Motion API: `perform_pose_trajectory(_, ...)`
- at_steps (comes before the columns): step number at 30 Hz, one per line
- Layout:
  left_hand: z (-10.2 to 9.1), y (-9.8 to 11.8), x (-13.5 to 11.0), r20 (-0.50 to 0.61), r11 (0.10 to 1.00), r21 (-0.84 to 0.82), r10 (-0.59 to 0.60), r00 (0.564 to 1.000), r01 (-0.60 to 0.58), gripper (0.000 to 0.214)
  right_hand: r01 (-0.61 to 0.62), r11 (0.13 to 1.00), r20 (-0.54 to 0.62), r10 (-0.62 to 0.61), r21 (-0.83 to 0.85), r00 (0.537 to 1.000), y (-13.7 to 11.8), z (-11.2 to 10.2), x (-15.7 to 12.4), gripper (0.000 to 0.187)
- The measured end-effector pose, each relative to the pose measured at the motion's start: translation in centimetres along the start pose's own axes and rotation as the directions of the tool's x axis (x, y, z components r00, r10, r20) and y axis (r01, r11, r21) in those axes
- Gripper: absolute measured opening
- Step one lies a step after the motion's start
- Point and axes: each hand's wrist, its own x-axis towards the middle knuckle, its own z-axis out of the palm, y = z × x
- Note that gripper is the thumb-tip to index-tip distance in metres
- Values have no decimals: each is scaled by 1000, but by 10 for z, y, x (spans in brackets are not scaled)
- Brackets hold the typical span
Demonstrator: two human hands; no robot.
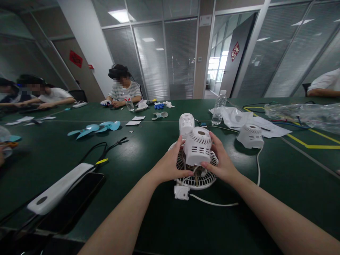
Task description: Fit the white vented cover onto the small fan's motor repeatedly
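Note:
A white vented motor housing (pixel 198 145) sits over a round white fan grille (pixel 196 179) lying flat on the dark green table (pixel 148 148). My left hand (pixel 171 164) grips the housing's left side, fingers curled round it. My right hand (pixel 221 159) clasps its right side, thumb at the lower edge. A white cable (pixel 212 203) with a small switch box (pixel 181 192) runs out from under the grille toward me. A second white housing (pixel 186 123) stands just behind the one I hold.
Another white housing (pixel 250 135) lies to the right on white paper (pixel 268 125). Blue fan blades (pixel 94 128), a water bottle (pixel 219 108), a white power strip (pixel 60 189) and a black phone (pixel 74 202) are on the table. Several people sit at the far left and back.

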Motion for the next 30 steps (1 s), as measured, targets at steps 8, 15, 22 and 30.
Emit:
perform_pose_trajectory(8,-1,1,-1,5,1000,8,-21,1000,21,135,89,988,29,-86,-122,996,1,-5,1,98)
perform_pose_trajectory(15,0,-2,0,1,1000,3,-2,1000,2,137,111,972,87,-95,-208,992,-7,-12,4,98)
perform_pose_trajectory(22,1,-2,0,-8,999,-50,-11,1000,11,125,60,971,129,-31,-231,991,-12,-11,3,98)
perform_pose_trajectory(30,0,-1,1,-15,998,-67,4,1000,-5,111,102,958,128,-70,-267,989,-12,-13,2,100)
